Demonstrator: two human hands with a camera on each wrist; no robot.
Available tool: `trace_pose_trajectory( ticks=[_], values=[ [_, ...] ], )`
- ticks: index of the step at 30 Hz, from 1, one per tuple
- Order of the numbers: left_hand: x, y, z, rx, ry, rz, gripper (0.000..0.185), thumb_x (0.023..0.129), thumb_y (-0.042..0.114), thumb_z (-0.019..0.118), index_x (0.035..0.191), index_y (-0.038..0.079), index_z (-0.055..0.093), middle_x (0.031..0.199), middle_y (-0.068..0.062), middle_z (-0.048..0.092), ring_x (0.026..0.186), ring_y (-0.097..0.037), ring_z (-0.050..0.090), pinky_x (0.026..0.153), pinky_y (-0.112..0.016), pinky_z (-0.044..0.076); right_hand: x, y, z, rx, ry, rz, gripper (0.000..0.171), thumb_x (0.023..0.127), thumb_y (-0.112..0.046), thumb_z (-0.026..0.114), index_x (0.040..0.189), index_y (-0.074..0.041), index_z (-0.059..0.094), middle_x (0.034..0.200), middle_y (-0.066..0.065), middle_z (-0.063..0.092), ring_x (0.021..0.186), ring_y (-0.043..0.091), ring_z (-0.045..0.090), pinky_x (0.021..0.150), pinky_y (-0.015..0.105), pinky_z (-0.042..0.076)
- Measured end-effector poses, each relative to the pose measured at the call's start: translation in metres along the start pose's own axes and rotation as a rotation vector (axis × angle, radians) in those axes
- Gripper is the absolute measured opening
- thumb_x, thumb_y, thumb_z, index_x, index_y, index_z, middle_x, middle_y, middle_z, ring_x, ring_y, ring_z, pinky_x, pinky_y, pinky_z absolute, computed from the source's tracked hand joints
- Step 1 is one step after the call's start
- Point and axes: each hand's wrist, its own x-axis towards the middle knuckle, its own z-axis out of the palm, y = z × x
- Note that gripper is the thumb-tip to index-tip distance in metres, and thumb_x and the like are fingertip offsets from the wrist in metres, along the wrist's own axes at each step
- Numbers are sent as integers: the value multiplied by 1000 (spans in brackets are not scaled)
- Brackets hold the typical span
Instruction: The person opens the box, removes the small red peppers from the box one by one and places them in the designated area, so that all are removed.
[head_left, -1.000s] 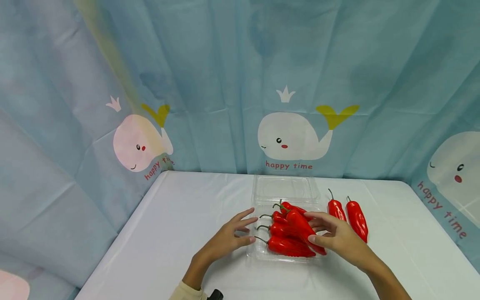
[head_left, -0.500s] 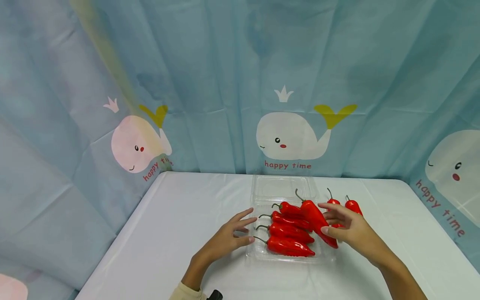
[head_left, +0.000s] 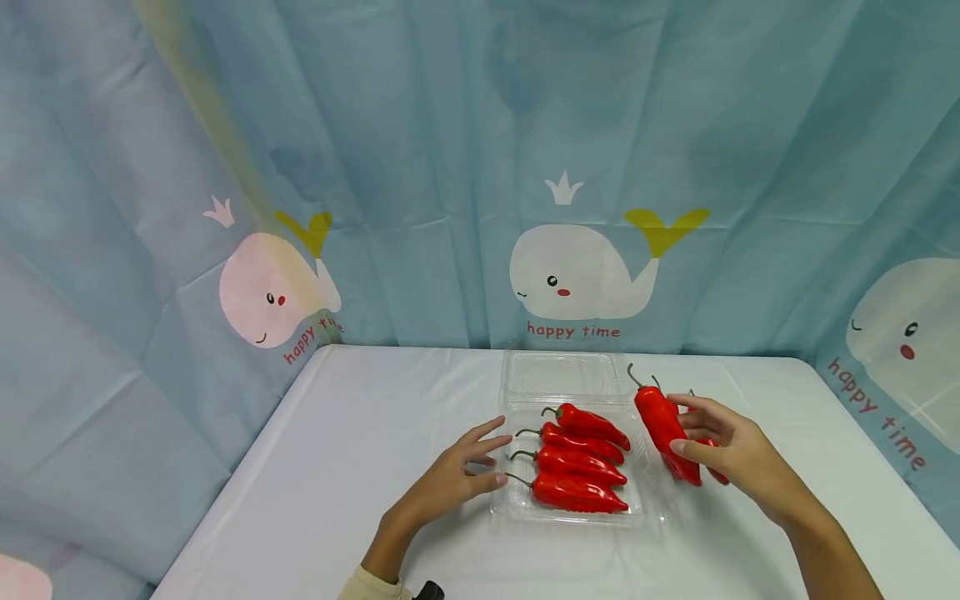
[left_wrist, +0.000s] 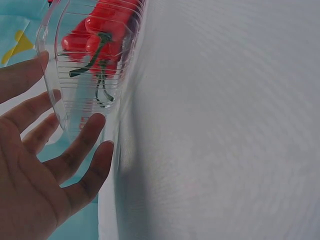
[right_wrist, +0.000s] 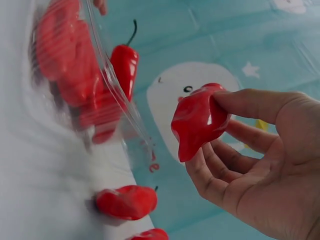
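My right hand (head_left: 723, 446) pinches a red chili pepper (head_left: 663, 429) between thumb and fingers, held up to the right of a clear plastic box (head_left: 517, 504). In the right wrist view the held pepper's pointed tip faces the camera. Several red peppers (head_left: 577, 467) lie side by side in the box, their green stems toward the left. My left hand (head_left: 453, 479) has its fingers spread at the box's left side. The left wrist view shows these fingertips (left_wrist: 95, 122) right at the clear wall, with stems behind it.
Two more peppers lie on the white table right of the box, mostly behind my right hand; one pepper (right_wrist: 127, 202) shows in the right wrist view. The box's clear lid (head_left: 562, 375) lies folded back. A blue whale-print curtain (head_left: 420, 208) hangs behind the table.
My right hand has carried its pepper from over the row in the box to the right, past the box's edge, uncovering the peppers below. The left hand has stayed in place.
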Motion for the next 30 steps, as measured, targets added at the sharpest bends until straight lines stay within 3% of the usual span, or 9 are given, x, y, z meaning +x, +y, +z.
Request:
trace_pose_trajectory(
  ticks=[9,19,25,30],
  values=[
    [-1,-2,0,-5,2,2,60,102,31,70,156,12,54,175,1,29,129,-31,64,102,-47,56,2,13,-16,-7,29,44,74,100,-29,74,162,-8,39,144,26,55,114,25,62,79,38,64],
    [-1,1,-1,7,-9,25,59,103,30,69,157,11,54,175,-3,29,128,-32,65,104,-45,56,3,32,-38,-62,70,72,76,103,-30,71,163,-2,34,143,31,57,99,-6,63,80,28,62],
    [-1,2,-2,6,-7,39,59,103,28,69,156,10,54,174,-6,29,128,-35,65,103,-47,57,4,41,-46,-71,94,103,81,102,-35,72,164,-1,32,144,33,55,98,-7,63,83,38,65],
    [-2,4,-2,7,-9,32,58,103,29,69,156,11,54,175,-5,29,128,-35,65,103,-48,57,4,49,-50,-75,105,117,83,103,-38,71,164,0,30,146,35,53,97,-7,62,82,37,64]
  ],
)
